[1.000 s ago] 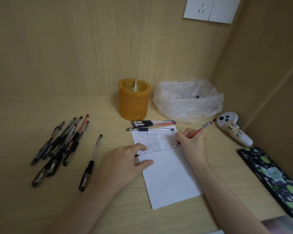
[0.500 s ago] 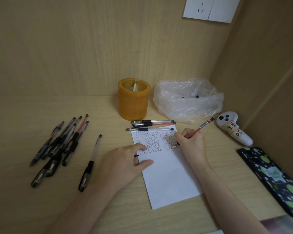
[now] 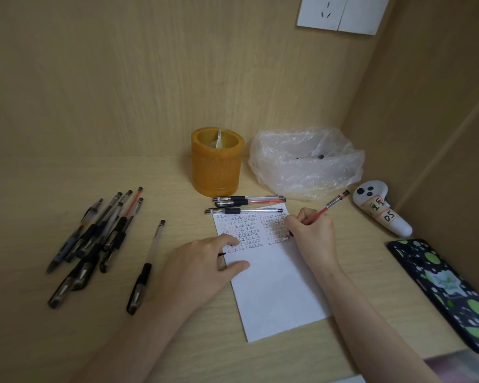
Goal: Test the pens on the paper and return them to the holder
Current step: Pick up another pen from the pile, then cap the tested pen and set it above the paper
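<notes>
Worktop (image 3: 39, 341), near you: white paper (image 3: 277, 286), bottom half blank, top half full of red and black marks.
Your left hand (image 3: 202, 266) rests on paper's left edge, thumb and finger flat. Small black bit sticks out under it; cannot tell if grip holds it.
Your right hand (image 3: 313, 233): grip tight round red pen (image 3: 327, 207), tip on paper.
Left: one pen (image 3: 147, 265) alone, then pile of pens (image 3: 94, 239).
Three pens (image 3: 246, 201) lie at paper's top edge.
Behind them: orange holder (image 3: 217, 167), upright. Plastic bag (image 3: 304, 164) beside it.
</notes>
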{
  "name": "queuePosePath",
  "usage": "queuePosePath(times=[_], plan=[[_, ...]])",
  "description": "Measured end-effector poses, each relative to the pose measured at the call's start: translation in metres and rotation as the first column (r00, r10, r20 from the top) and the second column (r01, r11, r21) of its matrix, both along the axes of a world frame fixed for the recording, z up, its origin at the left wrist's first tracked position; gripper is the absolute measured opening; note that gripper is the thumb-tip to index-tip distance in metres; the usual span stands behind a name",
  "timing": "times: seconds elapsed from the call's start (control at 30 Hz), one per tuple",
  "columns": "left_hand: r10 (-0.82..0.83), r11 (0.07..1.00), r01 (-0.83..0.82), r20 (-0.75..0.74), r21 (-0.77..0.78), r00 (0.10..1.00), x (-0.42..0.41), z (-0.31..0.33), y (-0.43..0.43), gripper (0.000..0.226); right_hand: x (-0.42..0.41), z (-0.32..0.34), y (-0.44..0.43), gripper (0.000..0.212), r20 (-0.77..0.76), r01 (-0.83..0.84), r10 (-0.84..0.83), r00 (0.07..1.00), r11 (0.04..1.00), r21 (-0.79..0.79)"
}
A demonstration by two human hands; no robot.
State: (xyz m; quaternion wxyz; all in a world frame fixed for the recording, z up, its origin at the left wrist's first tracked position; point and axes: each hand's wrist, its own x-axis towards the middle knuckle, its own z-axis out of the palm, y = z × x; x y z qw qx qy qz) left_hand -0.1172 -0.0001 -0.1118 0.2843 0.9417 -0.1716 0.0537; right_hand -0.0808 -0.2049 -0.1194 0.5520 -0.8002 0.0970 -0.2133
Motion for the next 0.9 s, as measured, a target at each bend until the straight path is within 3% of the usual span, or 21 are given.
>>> queuePosePath(times=[0.37, 0.5, 0.6, 0.77, 0.9], plan=[[0.010, 1.000, -0.010, 0.002, 0.015, 1.000, -0.001, 0.001, -0.001, 0.040, 0.000, 0.000, -0.001, 0.035, 0.013, -0.005, 0.005, 1.000, 1.000, 0.007], [-0.001, 1.000, 0.001, 0.007, -0.015, 1.000, -0.001, 0.002, -0.001, 0.038, 0.004, 0.003, -0.006, 0.040, 0.014, 0.036, -0.039, 0.999, 0.977, 0.212], [0.007, 0.992, -0.003, 0.032, -0.128, 0.999, -0.003, 0.002, 0.000, 0.032, 0.005, 0.007, -0.010, 0.051, 0.038, 0.020, -0.038, 0.999, 0.920, 0.391], [-0.067, 0.944, 0.069, 0.017, -0.321, 0.998, -0.003, 0.005, -0.004, 0.044, -0.001, 0.014, -0.005, 0.031, 0.152, -0.249, 0.200, 0.968, 0.848, 0.467], [-0.125, 0.911, 0.096, -0.046, -0.402, 0.991, -0.001, 0.004, -0.007, 0.053, -0.003, 0.019, 0.002, 0.036, 0.150, -0.439, 0.441, 0.885, 0.683, 0.584]])
